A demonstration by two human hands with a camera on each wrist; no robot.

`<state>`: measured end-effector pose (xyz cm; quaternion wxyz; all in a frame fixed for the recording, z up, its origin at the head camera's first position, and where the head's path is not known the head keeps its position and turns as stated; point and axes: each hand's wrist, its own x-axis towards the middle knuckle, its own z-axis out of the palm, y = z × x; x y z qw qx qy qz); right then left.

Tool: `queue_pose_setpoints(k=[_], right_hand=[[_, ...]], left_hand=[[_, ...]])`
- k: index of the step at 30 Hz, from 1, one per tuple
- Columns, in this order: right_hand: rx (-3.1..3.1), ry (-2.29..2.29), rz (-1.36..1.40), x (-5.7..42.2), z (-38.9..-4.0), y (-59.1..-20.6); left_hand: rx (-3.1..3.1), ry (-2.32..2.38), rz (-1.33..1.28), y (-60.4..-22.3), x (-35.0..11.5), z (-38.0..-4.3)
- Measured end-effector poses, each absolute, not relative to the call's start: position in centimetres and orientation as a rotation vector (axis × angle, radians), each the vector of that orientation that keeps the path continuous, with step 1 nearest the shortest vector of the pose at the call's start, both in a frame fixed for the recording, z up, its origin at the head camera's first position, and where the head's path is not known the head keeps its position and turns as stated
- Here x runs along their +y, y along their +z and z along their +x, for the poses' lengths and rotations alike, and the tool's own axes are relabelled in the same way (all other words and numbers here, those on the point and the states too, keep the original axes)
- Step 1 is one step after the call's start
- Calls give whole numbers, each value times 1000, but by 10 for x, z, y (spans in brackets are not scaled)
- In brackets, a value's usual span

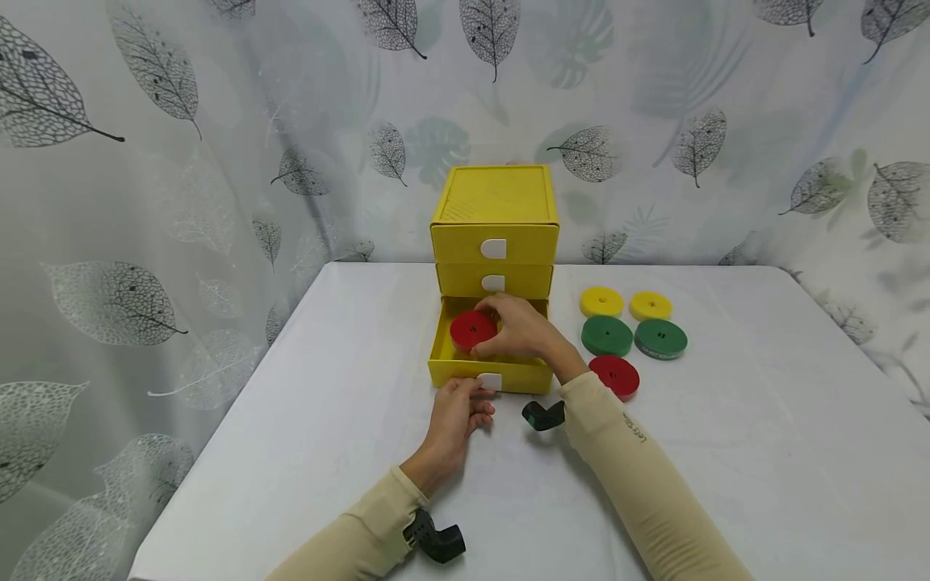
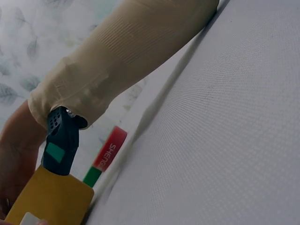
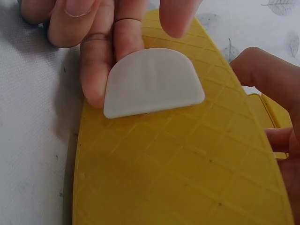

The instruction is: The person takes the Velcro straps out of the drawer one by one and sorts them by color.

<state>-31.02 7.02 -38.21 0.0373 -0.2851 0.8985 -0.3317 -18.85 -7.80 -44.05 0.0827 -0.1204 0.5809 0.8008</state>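
Note:
My right hand reaches into the pulled-out bottom drawer of a yellow drawer box. Its thumb and fingers pinch the edge of a round red disc, flat like a reel, with small holes at its centre. In front, my left hand has its fingertips at the white handle of that drawer. In the right wrist view, fingers lie against the side of the white handle, and another fingertip comes over the yellow front.
Right of the box lie two yellow discs, two green discs and another red disc. The upper two drawers are closed. A black wrist device sits on the left sleeve. The white table backs onto a leaf-patterned curtain.

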Motion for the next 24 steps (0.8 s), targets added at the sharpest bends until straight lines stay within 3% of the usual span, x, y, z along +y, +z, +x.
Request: queue_pose_setpoints(k=[24], right_hand=[[2813,-1076,-907,79,-292,-364]], left_hand=[[1722,2396,-370,-440,-79,-189]])
